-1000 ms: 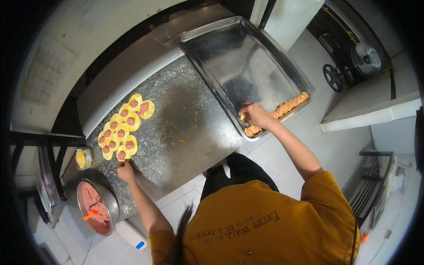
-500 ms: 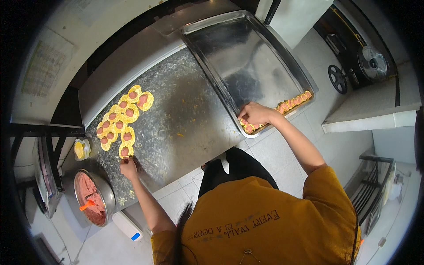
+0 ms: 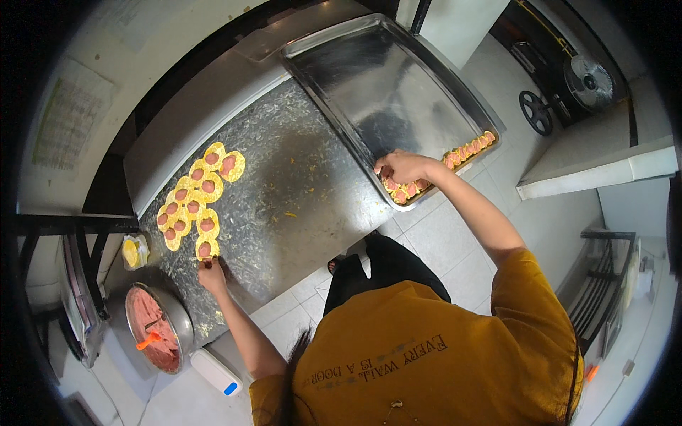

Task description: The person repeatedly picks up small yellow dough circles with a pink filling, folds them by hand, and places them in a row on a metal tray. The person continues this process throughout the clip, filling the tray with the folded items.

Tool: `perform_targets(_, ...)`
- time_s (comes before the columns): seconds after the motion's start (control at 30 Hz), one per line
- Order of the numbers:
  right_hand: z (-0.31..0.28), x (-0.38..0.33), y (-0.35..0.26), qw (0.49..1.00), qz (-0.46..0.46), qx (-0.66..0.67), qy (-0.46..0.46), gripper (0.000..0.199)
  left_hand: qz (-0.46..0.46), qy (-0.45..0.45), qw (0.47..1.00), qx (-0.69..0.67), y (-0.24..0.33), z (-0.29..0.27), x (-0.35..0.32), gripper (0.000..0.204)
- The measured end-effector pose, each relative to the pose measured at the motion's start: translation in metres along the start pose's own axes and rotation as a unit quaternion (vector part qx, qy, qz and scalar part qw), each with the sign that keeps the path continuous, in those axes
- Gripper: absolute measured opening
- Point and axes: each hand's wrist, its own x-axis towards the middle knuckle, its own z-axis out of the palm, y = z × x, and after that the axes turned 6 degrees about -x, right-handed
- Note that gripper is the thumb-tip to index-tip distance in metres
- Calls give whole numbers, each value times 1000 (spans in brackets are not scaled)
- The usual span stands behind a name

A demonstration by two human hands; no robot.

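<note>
Round, flat yellow wrappers with pink meat filling [image 3: 207, 186] lie in an overlapping cluster on the speckled worktop, at the left. At the nearest wrapper [image 3: 204, 248], my left hand [image 3: 212, 275] has its fingertips pinched at the near edge. My right hand [image 3: 403, 167] is over the near left corner of a large metal tray [image 3: 327, 113], its fingers closed and pointing down. What they hold, if anything, is hidden under the hand. Folded yellow pieces with pink filling [image 3: 469, 149] stand in a row along the tray's near side, and several more [image 3: 399, 192] sit beside my right hand.
A metal bowl of pink meat filling [image 3: 183, 323] with an orange-handled utensil [image 3: 149, 341] stands at the lower left, near a white device [image 3: 217, 372]. Yellow wrappers in a plastic bag [image 3: 135, 251] lie by the worktop's left edge. A fan [image 3: 588, 82] stands at the far right.
My right hand has shifted slightly away along the tray's left side, uncovering more of the pieces in the corner. My left hand remains at the nearest wrapper. The whole view has shifted a little.
</note>
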Motion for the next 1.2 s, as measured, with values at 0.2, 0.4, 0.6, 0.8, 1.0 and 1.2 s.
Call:
perform_targets(0.2, 7, -3, 3, 999, 1, 12, 42, 42, -12, -21, 1000, -15, -7, 1, 5, 18)
perform_targets(0.4, 15, -4, 8, 993, 84, 61, 48, 37, -17, -26, 999, -18, -2, -4, 4, 18)
perform_targets(0.6, 23, -1, 2, 987, 108, 1, 119, 28, -46, -21, 998, -31, 1, -9, 2, 21)
perform_targets(0.8, 24, 2, 1, 986, 121, -73, 83, 26, -76, -22, 995, -53, -8, -5, 8, 26)
perform_targets(1.0, 10, -3, -8, 970, 169, -36, 170, 26, -63, -10, 998, -7, -2, -7, 7, 23)
perform_targets(1.2, -6, -7, -41, 915, -8, 167, 366, 28, -226, -17, 818, -529, -21, 7, 9, 29)
